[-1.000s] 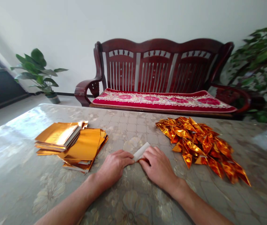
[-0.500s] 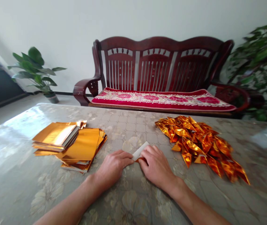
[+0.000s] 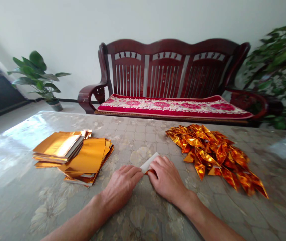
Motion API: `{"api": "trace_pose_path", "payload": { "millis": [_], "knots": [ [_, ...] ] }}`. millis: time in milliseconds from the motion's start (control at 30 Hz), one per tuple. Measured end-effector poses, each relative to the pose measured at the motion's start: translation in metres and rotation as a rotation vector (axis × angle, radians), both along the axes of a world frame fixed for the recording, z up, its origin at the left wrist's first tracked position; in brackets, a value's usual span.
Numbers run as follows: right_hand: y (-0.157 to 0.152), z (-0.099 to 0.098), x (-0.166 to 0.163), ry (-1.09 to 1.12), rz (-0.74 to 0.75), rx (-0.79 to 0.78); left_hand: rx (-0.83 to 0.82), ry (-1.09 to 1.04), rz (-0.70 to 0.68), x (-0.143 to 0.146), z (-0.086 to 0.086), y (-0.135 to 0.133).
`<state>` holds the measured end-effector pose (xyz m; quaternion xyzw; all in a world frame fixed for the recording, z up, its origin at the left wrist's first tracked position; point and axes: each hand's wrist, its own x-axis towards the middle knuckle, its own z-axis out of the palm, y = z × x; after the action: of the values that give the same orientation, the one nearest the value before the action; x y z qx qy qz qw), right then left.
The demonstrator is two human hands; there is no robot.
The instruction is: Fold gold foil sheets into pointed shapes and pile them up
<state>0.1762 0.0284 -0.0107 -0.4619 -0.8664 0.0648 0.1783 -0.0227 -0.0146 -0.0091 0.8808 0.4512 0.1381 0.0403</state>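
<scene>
Both of my hands rest on the table near its front and meet over one small sheet of gold foil paper (image 3: 150,162), white side up. My left hand (image 3: 121,186) has its fingers curled and pinches the sheet's left end. My right hand (image 3: 166,179) presses and pinches the sheet's near right part, where an orange-gold fold shows. Most of the sheet is hidden under my fingers. A stack of flat gold foil sheets (image 3: 74,154) lies to the left of my left hand. A heap of folded gold foil pieces (image 3: 214,154) lies to the right of my right hand.
The table (image 3: 19,187) has a glossy floral cover. Behind it stands a dark red wooden bench (image 3: 173,72) with a red patterned cushion. A potted plant (image 3: 41,78) stands on the floor at the back left, and leafy plants (image 3: 278,67) fill the right edge.
My hands have stayed on the sheet and drawn slightly toward me. My left hand's fingers have slid a little along the fold. The view has shifted slightly.
</scene>
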Motion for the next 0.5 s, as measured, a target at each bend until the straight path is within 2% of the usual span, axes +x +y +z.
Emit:
{"api": "trace_pose_path", "payload": {
  "millis": [300,500],
  "knots": [
    [-0.0017,-0.0011,0.001,0.015,0.0,0.001,0.023,0.026,0.019,0.006,0.0026,-0.0073],
    [-0.0026,0.0012,0.0019,0.101,-0.014,-0.041,0.034,0.028,0.022,0.0071,0.0019,-0.0087]
  ]
}}
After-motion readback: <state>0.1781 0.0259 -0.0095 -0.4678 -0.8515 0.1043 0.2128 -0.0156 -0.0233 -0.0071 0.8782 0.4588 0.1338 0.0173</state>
